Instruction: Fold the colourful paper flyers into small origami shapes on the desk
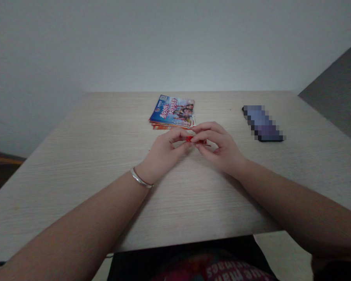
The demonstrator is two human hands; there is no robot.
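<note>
Between my two hands is a small red piece (203, 141) that looks like folded paper, mostly covered by fingers. My left hand (169, 146), with a silver bangle at the wrist, pinches its left end between thumb and fingers. At its right side, my right hand (219, 146) closes its thumb and fingers on the same piece. The fingertips of both hands meet just above the table, close to the near edge of a stack of printed leaflets (174, 111). The exact shape of the red piece is hidden.
The leaflet stack has a blue, illustrated top sheet and orange edges below. To the right lies a dark phone (263, 124), its screen blurred out. A pale wood-grain table (84, 156) reaches back to a white wall (175, 43). Its front edge is near my body.
</note>
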